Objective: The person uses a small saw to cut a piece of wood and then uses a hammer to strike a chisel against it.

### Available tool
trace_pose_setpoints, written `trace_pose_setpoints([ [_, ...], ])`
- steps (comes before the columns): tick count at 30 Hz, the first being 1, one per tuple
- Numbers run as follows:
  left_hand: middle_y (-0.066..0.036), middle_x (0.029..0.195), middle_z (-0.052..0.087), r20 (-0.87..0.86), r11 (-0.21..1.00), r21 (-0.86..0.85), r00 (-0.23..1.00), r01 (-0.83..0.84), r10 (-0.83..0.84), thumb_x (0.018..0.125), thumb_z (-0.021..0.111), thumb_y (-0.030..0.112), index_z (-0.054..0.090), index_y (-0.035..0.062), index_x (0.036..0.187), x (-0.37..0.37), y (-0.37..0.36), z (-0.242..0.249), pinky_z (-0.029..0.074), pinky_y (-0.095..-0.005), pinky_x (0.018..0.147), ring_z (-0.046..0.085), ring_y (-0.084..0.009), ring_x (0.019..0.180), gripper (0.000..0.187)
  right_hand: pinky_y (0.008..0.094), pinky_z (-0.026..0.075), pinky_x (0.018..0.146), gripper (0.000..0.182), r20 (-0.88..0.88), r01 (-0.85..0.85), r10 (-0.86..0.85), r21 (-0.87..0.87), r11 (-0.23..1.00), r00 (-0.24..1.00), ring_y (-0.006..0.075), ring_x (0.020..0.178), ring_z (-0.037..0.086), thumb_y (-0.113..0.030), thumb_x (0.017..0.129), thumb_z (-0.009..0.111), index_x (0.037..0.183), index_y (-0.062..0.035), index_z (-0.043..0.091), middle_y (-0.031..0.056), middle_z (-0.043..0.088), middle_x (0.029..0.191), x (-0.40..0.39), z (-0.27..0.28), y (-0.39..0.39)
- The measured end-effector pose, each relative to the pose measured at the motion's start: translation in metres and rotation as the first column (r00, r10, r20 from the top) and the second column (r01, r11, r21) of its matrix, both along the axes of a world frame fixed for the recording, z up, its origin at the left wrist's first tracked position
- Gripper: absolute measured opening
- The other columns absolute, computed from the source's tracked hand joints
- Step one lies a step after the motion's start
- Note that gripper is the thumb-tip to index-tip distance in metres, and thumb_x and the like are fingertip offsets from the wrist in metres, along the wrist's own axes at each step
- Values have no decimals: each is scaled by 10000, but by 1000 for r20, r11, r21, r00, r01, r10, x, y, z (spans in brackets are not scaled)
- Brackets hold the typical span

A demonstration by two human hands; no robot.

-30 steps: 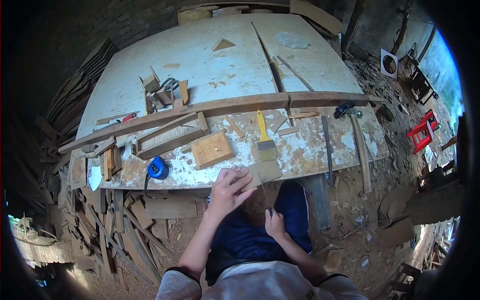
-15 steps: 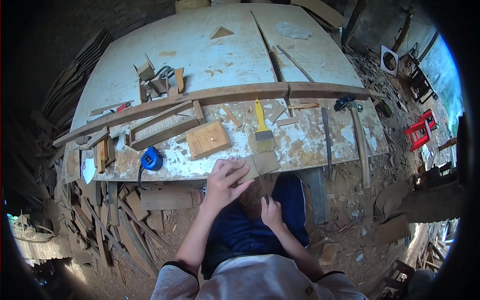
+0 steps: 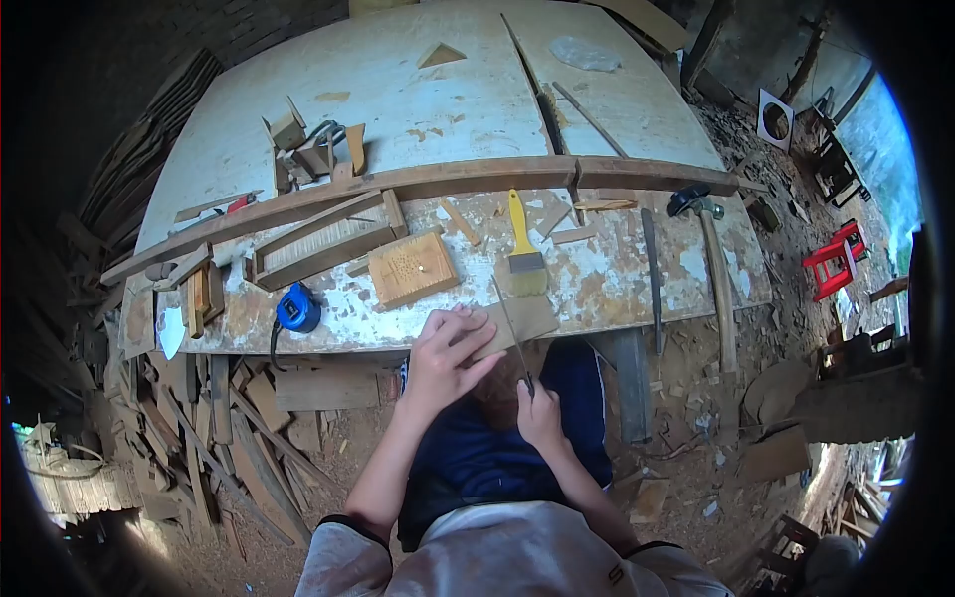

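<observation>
At the bench's front edge, a thin flat wooden board [image 3: 532, 316] juts slightly over the rim. My left hand [image 3: 448, 356] presses on its left end, fingers on top and thumb at the near side. In my right hand [image 3: 539, 410] is the dark handle of a thin saw [image 3: 509, 323], whose narrow blade lies across the board, pointing away from me. Just beyond the board is a yellow-handled brush [image 3: 519, 224]. To the left sits a wooden block with small holes [image 3: 413, 269].
A blue tape measure [image 3: 297, 309] and a slatted wooden box [image 3: 326, 242] lie left on the workbench [image 3: 378, 338]. A long wooden beam [image 3: 468, 177] crosses it. At right are a hammer [image 3: 714, 269] and a dark file [image 3: 652, 279]. Wood scraps [image 3: 264, 448] cover the floor.
The saw has moved forward across the board, with more of its blade beyond the far edge. My left hand stays on the board. The view has shifted slightly.
</observation>
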State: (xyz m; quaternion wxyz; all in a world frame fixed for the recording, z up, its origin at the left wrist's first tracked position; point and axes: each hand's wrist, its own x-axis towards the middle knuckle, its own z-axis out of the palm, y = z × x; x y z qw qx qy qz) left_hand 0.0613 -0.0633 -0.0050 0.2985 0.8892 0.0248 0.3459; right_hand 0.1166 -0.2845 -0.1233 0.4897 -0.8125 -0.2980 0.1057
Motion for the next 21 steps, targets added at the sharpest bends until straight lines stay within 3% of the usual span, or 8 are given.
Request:
trace_pose_setpoints([
  [2, -95, 1186, 778, -14, 1000, -17, 1000, 16, -16, 754, 979, 178, 863, 42, 1149, -1, 1, 3, 618, -453, 1044, 699, -335, 1096, 434, 580, 557, 647, 236, 74, 36, -38, 23, 999, 997, 521, 773, 728, -158, 1116, 619, 1086, 61, 701, 292, 715, 800, -12, -64, -14],
  [4, -100, 1184, 780, -7, 1000, -13, 1000, 29, -29, 756, 976, 172, 863, 41, 1148, 1, 1, 4, 619, -457, 1053, 701, -332, 1093, 429, 579, 552, 656, 237, 78, 100, -101, 17, 995, 992, 526, 790, 718, -159, 1120, 616, 1075, 59, 698, 288, 716, 813, -16, -64, -15],
  [8, -107, 1190, 782, 10, 1000, -12, 1000, -16, 16, 751, 978, 164, 862, 30, 1152, 0, -1, 2, 627, -470, 1070, 706, -330, 1079, 439, 574, 586, 691, 272, -24, -22, 22, -12, 1000, 999, 534, 825, 739, -167, 1105, 639, 1149, 87, 725, 321, 741, 860, -2, -27, -6],
  [12, -89, 1167, 796, -13, 1000, -28, 1000, 0, 0, 723, 1010, 176, 872, 50, 1151, 0, 0, 1, 613, -480, 1092, 712, -313, 1081, 467, 593, 542, 661, 223, 97, 88, -93, 53, 995, 991, 532, 783, 710, -151, 1113, 618, 1056, 50, 696, 295, 701, 795, -12, -84, -23],
  [16, -100, 1179, 782, 2, 1000, 11, 1000, -5, 5, 742, 981, 166, 865, 40, 1156, 0, 0, -1, 620, -466, 1069, 705, -320, 1089, 447, 607, 550, 651, 212, -22, 18, -18, 41, 999, 1000, 544, 780, 712, -157, 1101, 639, 1043, 37, 700, 317, 697, 794, -2, -18, -5],
  [20, -93, 1179, 783, -8, 1000, 6, 1000, 8, -8, 745, 980, 173, 864, 43, 1152, 0, 2, 3, 621, -464, 1047, 705, -326, 1094, 443, 596, 541, 632, 208, 46, 24, -25, 34, 999, 999, 529, 772, 720, -149, 1111, 625, 1064, 42, 692, 302, 696, 779, -14, -88, -27],
  [21, -93, 1179, 783, -2, 1000, 7, 1000, 13, -13, 745, 981, 176, 864, 44, 1153, 1, 2, 3, 620, -464, 1042, 705, -328, 1096, 444, 593, 546, 632, 210, 36, 23, -25, 43, 999, 999, 527, 771, 723, -149, 1110, 627, 1071, 46, 695, 302, 699, 780, -11, -80, -23],
])
